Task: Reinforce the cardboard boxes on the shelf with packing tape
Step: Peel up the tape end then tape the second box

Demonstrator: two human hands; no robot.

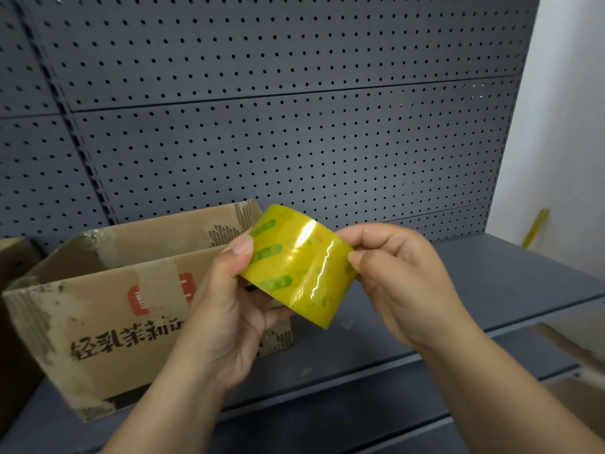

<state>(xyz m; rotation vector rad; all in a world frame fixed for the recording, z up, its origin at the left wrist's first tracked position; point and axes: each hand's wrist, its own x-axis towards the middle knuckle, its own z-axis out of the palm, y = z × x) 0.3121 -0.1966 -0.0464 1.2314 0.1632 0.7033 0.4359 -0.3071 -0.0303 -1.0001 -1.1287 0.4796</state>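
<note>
Tape roll (294, 268) held between left grip (226, 309), right grip (402, 283)

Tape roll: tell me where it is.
Head view, centre: left hand and right hand hold the tape roll in front of the cardboard box's right end.

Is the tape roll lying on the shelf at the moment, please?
No, the left hand and right hand hold the tape roll up above the shelf.

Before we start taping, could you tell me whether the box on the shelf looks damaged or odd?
Yes. The cardboard box on the shelf is worn: its outer paper is torn away at the far right corner and the near left edge, baring the corrugation, and old tape scraps cling to it.
</note>
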